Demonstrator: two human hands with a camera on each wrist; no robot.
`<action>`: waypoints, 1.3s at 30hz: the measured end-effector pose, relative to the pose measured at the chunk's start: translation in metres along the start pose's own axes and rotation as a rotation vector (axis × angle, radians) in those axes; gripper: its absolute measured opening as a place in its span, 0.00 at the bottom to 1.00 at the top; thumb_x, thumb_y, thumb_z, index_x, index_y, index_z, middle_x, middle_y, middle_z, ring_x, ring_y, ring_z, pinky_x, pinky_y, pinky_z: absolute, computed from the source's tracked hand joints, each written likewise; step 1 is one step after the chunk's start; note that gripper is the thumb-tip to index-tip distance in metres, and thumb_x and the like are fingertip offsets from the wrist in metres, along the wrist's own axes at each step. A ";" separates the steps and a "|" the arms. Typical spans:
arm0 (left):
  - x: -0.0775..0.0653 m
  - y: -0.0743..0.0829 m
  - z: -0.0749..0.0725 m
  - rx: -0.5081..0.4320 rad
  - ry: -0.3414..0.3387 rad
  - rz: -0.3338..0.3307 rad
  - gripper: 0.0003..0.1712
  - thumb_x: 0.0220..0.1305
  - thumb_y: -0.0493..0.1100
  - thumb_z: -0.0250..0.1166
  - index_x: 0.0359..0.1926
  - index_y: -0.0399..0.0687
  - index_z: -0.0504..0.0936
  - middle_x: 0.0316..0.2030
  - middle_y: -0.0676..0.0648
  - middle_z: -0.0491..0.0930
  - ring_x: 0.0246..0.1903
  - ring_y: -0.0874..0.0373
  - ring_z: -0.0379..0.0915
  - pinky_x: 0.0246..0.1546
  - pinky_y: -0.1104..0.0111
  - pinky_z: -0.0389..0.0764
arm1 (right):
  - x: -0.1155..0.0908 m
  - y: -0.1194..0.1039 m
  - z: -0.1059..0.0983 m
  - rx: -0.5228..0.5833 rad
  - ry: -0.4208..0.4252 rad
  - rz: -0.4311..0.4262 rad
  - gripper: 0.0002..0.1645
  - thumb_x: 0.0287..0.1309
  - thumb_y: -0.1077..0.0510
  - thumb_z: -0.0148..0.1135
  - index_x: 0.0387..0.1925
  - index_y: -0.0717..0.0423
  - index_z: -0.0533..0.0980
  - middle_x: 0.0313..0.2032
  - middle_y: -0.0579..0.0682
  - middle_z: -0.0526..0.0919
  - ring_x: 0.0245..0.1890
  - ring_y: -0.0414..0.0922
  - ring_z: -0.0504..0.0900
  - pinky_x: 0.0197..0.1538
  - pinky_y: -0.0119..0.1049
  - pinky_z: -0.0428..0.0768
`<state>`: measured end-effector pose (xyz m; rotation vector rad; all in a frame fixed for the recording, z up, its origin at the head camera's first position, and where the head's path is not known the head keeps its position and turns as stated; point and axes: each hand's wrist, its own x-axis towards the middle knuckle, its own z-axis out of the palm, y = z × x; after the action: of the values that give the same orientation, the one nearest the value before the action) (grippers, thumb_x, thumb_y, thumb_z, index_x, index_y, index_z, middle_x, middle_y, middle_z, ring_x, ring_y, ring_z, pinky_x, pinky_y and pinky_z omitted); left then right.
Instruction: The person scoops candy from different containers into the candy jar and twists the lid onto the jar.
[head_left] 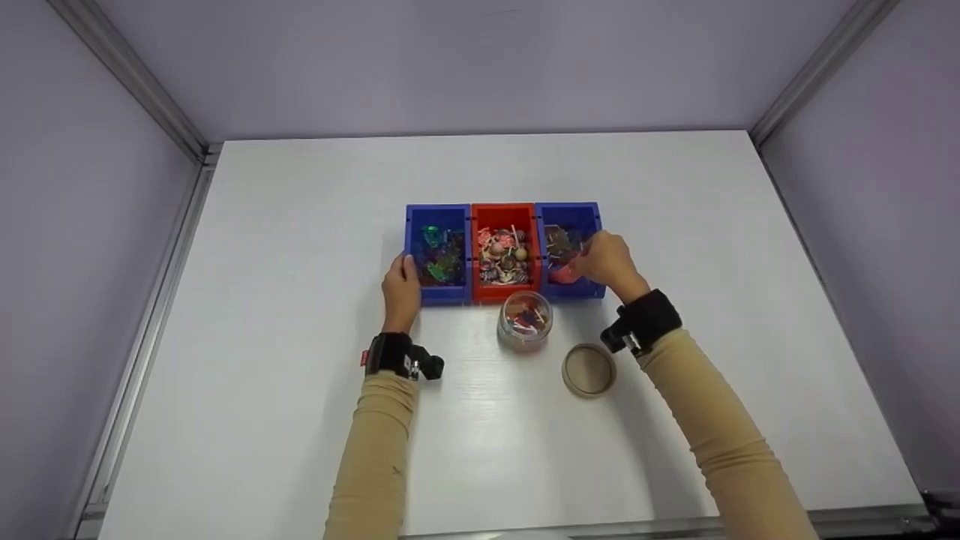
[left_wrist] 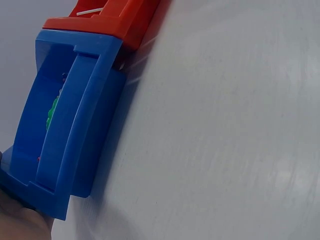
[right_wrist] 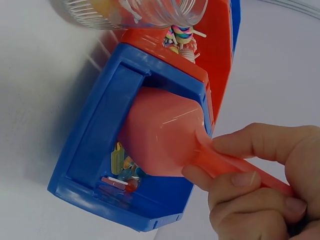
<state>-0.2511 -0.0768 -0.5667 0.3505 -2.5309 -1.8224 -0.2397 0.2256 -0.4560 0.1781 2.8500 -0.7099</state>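
Observation:
A pink scoop (right_wrist: 165, 130) is in my right hand (head_left: 609, 262), its handle gripped between thumb and curled fingers. The scoop's bowl is down inside the right blue bin (right_wrist: 100, 125), over small colourful pieces (right_wrist: 125, 172); what the bowl holds is hidden. My left hand (head_left: 401, 294) holds the outer side of the left blue bin (head_left: 439, 294), which contains green and other translucent pieces (head_left: 444, 262). Between the blue bins sits a red bin (head_left: 504, 292) of small lollipop-like pieces (head_left: 504, 255). A clear jar (head_left: 523, 345) with colourful pieces inside stands in front of the red bin.
A round tan lid (head_left: 589, 371) lies on the white table (head_left: 480, 450), right of the jar and near my right wrist. Pale walls (head_left: 480, 67) rise behind and at both sides of the table.

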 end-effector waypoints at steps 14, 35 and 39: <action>0.000 0.002 0.000 0.002 0.021 0.029 0.24 0.78 0.45 0.42 0.63 0.33 0.70 0.58 0.33 0.76 0.63 0.44 0.70 0.65 0.55 0.71 | -0.006 0.000 0.018 0.031 0.188 0.024 0.18 0.44 0.62 0.62 0.08 0.52 0.65 0.19 0.59 0.79 0.23 0.49 0.68 0.24 0.44 0.72; -0.001 -0.001 0.001 0.010 0.016 0.031 0.24 0.78 0.46 0.41 0.61 0.33 0.71 0.51 0.32 0.77 0.53 0.45 0.73 0.57 0.56 0.73 | -0.008 0.003 0.050 0.110 0.327 0.055 0.14 0.53 0.61 0.56 0.25 0.69 0.81 0.31 0.70 0.85 0.32 0.62 0.82 0.39 0.56 0.81; -0.001 -0.001 0.001 0.003 0.020 0.037 0.24 0.78 0.45 0.42 0.61 0.33 0.71 0.54 0.33 0.77 0.57 0.44 0.73 0.60 0.54 0.73 | -0.009 0.002 0.057 0.105 0.366 0.053 0.13 0.54 0.61 0.55 0.16 0.60 0.73 0.25 0.65 0.83 0.26 0.55 0.77 0.34 0.54 0.80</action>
<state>-0.2497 -0.0761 -0.5674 0.3184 -2.5095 -1.7932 -0.2211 0.1994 -0.5043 0.4398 3.1349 -0.8991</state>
